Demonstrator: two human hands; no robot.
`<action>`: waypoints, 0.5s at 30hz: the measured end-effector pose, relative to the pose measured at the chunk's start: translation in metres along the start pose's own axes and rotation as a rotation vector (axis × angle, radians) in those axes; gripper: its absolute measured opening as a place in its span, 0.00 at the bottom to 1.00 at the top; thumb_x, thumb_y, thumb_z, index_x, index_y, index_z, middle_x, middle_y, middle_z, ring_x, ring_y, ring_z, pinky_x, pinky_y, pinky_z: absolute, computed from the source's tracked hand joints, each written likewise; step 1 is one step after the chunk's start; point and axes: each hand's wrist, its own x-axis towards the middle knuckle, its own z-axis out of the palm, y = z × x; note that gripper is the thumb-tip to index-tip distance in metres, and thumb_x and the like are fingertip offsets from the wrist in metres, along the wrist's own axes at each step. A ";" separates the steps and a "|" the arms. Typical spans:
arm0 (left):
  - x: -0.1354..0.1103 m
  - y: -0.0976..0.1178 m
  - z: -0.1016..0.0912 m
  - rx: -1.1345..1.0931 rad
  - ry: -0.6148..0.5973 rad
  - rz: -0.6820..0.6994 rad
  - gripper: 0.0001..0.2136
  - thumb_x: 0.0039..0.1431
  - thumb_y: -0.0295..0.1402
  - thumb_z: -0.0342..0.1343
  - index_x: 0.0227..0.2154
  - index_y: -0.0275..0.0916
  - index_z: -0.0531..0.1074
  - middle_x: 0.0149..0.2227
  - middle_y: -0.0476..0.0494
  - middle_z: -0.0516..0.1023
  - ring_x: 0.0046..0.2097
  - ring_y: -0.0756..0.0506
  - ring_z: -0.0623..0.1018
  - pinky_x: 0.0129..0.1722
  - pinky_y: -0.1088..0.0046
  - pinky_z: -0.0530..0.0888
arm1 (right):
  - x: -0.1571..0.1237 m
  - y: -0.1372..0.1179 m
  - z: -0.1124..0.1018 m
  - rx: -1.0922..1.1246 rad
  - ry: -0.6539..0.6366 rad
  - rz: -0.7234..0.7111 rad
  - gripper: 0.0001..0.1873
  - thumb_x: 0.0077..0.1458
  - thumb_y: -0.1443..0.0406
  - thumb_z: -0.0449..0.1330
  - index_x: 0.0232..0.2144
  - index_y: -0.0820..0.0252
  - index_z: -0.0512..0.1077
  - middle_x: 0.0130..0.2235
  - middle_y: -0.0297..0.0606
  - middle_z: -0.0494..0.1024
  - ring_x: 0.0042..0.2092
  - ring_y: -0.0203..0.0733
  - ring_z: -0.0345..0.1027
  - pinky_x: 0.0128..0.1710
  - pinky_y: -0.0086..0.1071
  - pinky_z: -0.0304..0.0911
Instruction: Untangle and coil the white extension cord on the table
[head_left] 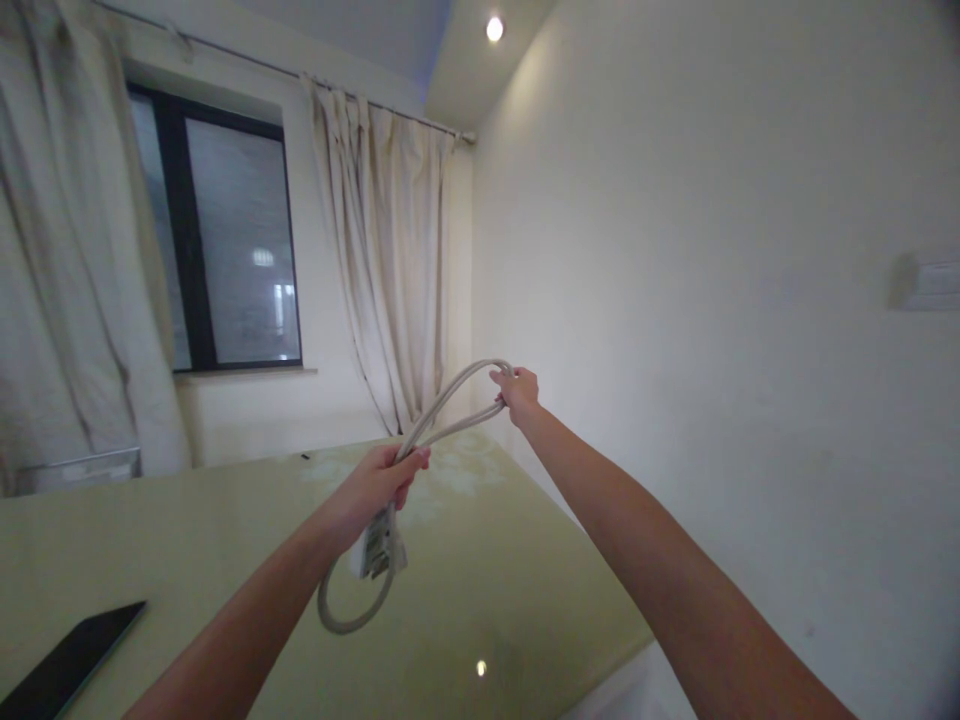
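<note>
A thick grey cable (442, 410) is looped in the air above a glossy pale green table (465, 590). My left hand (375, 488) is closed around the doubled cable near a white tagged plug end (379, 545), and a loop hangs below it. My right hand (516, 392) is stretched further out and grips the far bend of the loop.
A dark flat tablet or phone (71, 660) lies at the table's near left corner. Behind the table are a dark window (225, 250) with cream curtains (390, 270) on both sides. A white wall (712, 300) runs along the right, close to the table's edge.
</note>
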 end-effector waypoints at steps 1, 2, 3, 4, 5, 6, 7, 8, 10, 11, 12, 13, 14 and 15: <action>0.000 0.002 -0.001 -0.006 0.026 0.015 0.25 0.56 0.61 0.57 0.31 0.40 0.71 0.18 0.57 0.60 0.21 0.51 0.62 0.23 0.74 0.59 | -0.002 0.002 -0.002 -0.019 -0.015 -0.010 0.13 0.53 0.62 0.69 0.38 0.58 0.70 0.29 0.33 0.75 0.25 0.38 0.69 0.28 0.32 0.66; -0.001 0.004 -0.001 -0.001 0.045 0.026 0.26 0.55 0.62 0.56 0.32 0.40 0.72 0.18 0.57 0.60 0.20 0.51 0.62 0.23 0.74 0.59 | -0.003 0.001 -0.005 -0.048 -0.028 -0.044 0.15 0.51 0.63 0.71 0.39 0.57 0.71 0.30 0.33 0.76 0.28 0.39 0.71 0.30 0.32 0.67; -0.002 0.004 -0.001 0.014 0.053 0.027 0.27 0.54 0.63 0.55 0.32 0.40 0.72 0.18 0.57 0.60 0.20 0.50 0.62 0.23 0.74 0.60 | -0.005 -0.003 -0.006 -0.100 -0.036 -0.111 0.16 0.51 0.64 0.71 0.40 0.55 0.71 0.32 0.34 0.78 0.31 0.40 0.73 0.33 0.32 0.67; -0.003 0.003 0.000 0.031 0.047 0.021 0.27 0.54 0.64 0.55 0.31 0.40 0.71 0.18 0.57 0.60 0.20 0.50 0.62 0.22 0.73 0.60 | -0.006 -0.008 -0.008 -0.177 -0.041 -0.211 0.16 0.53 0.64 0.70 0.42 0.54 0.71 0.34 0.35 0.79 0.35 0.42 0.74 0.37 0.33 0.67; -0.005 0.001 0.001 0.048 0.032 0.006 0.28 0.54 0.65 0.54 0.31 0.41 0.70 0.18 0.57 0.60 0.20 0.50 0.62 0.22 0.73 0.60 | -0.008 -0.015 -0.010 -0.272 -0.043 -0.336 0.15 0.55 0.64 0.68 0.45 0.53 0.71 0.37 0.36 0.80 0.38 0.45 0.75 0.39 0.35 0.67; -0.006 -0.001 0.002 0.068 0.011 -0.014 0.28 0.54 0.66 0.53 0.30 0.41 0.69 0.17 0.57 0.60 0.19 0.50 0.61 0.22 0.73 0.61 | -0.010 -0.023 -0.011 -0.376 -0.045 -0.469 0.15 0.58 0.64 0.65 0.48 0.51 0.71 0.39 0.38 0.80 0.41 0.47 0.75 0.41 0.36 0.67; -0.008 -0.003 0.003 0.095 -0.011 -0.037 0.28 0.55 0.66 0.51 0.28 0.42 0.66 0.17 0.57 0.60 0.19 0.50 0.61 0.22 0.73 0.61 | -0.013 -0.032 -0.012 -0.477 -0.047 -0.594 0.16 0.60 0.65 0.63 0.51 0.51 0.70 0.42 0.39 0.81 0.43 0.49 0.75 0.42 0.38 0.66; -0.009 -0.005 0.004 0.127 -0.025 -0.062 0.29 0.55 0.67 0.50 0.25 0.43 0.64 0.16 0.57 0.59 0.19 0.50 0.60 0.22 0.73 0.61 | -0.016 -0.040 -0.013 -0.563 -0.051 -0.701 0.19 0.61 0.67 0.60 0.54 0.51 0.68 0.45 0.41 0.81 0.44 0.50 0.75 0.43 0.39 0.66; -0.010 -0.008 0.005 0.210 -0.036 -0.122 0.29 0.55 0.68 0.48 0.23 0.44 0.59 0.15 0.57 0.56 0.18 0.50 0.60 0.21 0.72 0.60 | -0.024 -0.052 -0.013 -0.679 -0.074 -0.882 0.27 0.60 0.73 0.57 0.61 0.54 0.64 0.51 0.46 0.79 0.47 0.52 0.74 0.46 0.41 0.66; -0.009 -0.008 0.005 0.260 -0.037 -0.154 0.30 0.53 0.69 0.49 0.23 0.45 0.58 0.15 0.57 0.55 0.18 0.50 0.59 0.21 0.72 0.59 | -0.030 -0.057 -0.013 -0.729 -0.107 -0.989 0.31 0.59 0.75 0.56 0.63 0.57 0.63 0.54 0.49 0.77 0.50 0.53 0.73 0.48 0.42 0.66; -0.007 -0.009 0.004 0.308 -0.040 -0.177 0.29 0.52 0.68 0.50 0.23 0.45 0.57 0.15 0.58 0.55 0.18 0.50 0.58 0.21 0.72 0.58 | -0.036 -0.059 -0.012 -0.774 -0.166 -1.110 0.33 0.57 0.77 0.56 0.64 0.59 0.62 0.57 0.51 0.75 0.53 0.54 0.71 0.52 0.44 0.65; -0.004 -0.010 0.002 0.357 -0.040 -0.191 0.29 0.51 0.67 0.52 0.23 0.44 0.57 0.16 0.58 0.54 0.19 0.51 0.58 0.21 0.72 0.56 | -0.044 -0.060 -0.011 -0.811 -0.256 -1.234 0.34 0.56 0.77 0.57 0.65 0.61 0.62 0.59 0.52 0.74 0.57 0.55 0.69 0.55 0.45 0.63; -0.001 -0.011 0.000 0.408 -0.041 -0.192 0.28 0.50 0.65 0.54 0.22 0.44 0.58 0.17 0.57 0.55 0.20 0.51 0.58 0.21 0.72 0.55 | -0.051 -0.060 -0.010 -0.838 -0.383 -1.343 0.35 0.55 0.77 0.58 0.64 0.61 0.63 0.60 0.52 0.73 0.59 0.55 0.67 0.57 0.45 0.62; 0.002 -0.012 -0.002 0.456 -0.036 -0.183 0.26 0.50 0.63 0.54 0.21 0.44 0.57 0.18 0.57 0.55 0.20 0.51 0.58 0.22 0.72 0.54 | -0.060 -0.058 -0.008 -0.850 -0.534 -1.421 0.34 0.55 0.76 0.60 0.64 0.61 0.64 0.61 0.51 0.73 0.60 0.55 0.67 0.58 0.45 0.61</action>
